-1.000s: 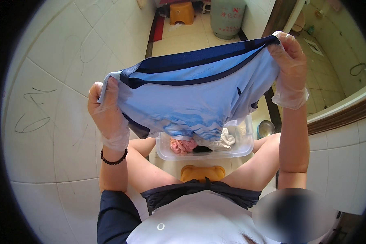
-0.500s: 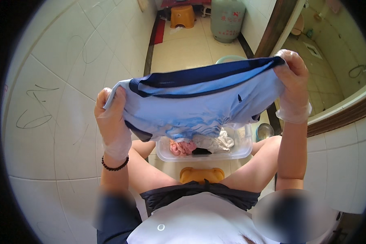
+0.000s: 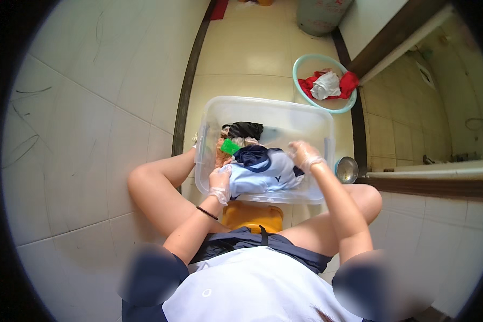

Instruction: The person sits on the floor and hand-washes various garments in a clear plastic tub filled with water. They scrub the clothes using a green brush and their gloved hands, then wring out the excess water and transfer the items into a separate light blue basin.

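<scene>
A light blue shirt with navy trim [image 3: 260, 177] lies bunched at the near side of a clear plastic tub [image 3: 212, 107] between my knees. Thin clear gloves cover both my hands. My left hand [image 3: 220, 184] is closed on the shirt's left edge, inside the near left corner of the tub. Above the shirt's right side is my right hand [image 3: 305, 155], its fingers apart and pointing left, seemingly holding nothing. Beyond the shirt lie a bright green object [image 3: 230, 146], a black cloth [image 3: 245, 130] and some pinkish cloth [image 3: 221, 156], partly covered.
A pale green basin [image 3: 300, 91] with red and white clothes stands beyond the tub at right. Beside the tub's right wall is a metal bowl [image 3: 346, 169]. A yellow stool [image 3: 252, 216] is beneath me. Farther off stands a gas cylinder [image 3: 319, 16]; a tiled wall [image 3: 102, 134] rises at left.
The shirt, earlier stretched up between both hands, has come down into the tub. My right hand has let go of it. The view has tilted, showing the basin and more of the tub.
</scene>
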`<state>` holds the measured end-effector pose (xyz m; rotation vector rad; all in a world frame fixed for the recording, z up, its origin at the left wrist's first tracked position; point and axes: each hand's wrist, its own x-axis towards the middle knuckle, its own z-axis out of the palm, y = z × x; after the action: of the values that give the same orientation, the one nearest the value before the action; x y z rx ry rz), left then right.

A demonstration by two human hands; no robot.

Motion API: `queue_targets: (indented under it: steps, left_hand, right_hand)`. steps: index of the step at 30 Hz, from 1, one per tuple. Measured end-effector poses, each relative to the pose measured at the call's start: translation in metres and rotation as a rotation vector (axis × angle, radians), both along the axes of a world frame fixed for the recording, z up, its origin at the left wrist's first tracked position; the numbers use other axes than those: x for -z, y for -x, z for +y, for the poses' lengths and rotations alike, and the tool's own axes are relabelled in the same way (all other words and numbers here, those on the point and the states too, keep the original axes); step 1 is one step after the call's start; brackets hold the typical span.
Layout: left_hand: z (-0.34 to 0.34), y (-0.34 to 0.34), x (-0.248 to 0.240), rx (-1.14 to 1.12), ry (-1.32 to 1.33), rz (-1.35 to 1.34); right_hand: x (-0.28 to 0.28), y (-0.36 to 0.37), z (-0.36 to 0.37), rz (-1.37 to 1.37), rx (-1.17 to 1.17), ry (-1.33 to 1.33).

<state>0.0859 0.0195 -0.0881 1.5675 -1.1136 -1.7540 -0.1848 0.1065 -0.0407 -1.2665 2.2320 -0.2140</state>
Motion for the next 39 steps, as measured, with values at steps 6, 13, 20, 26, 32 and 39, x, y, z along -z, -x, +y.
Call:
queue_targets:
  steps: [6, 13, 20, 26, 32, 39]
  left_hand:
    - [0.01, -0.015, -0.012, 0.123, 0.041, -0.205]
    - [0.007, -0.015, -0.03, 0.15, -0.034, -0.268]
    - [0.003, -0.01, -0.043, 0.001, -0.265, -0.218]
    - [-0.007, -0.019, -0.04, 0.086, -0.327, -0.282]
    - [-0.006, -0.017, -0.036, 0.076, -0.218, -0.348]
    - [0.009, -0.02, -0.023, -0.067, -0.261, -0.238]
  right_hand:
    - [0.067, -0.041, -0.056, -0.285, 0.064, -0.065]
    - [0.153, -0.109, -0.141, -0.205, -0.091, 0.107]
    - [0.207, -0.158, -0.157, 0.059, 0.022, 0.237]
    - [0.22, -0.096, -0.157, -0.851, 0.604, 0.279]
    - [0.064, -0.104, -0.125, -0.715, -0.219, 0.217]
    - [0.1, -0.156, -0.055, -0.663, -0.431, -0.071]
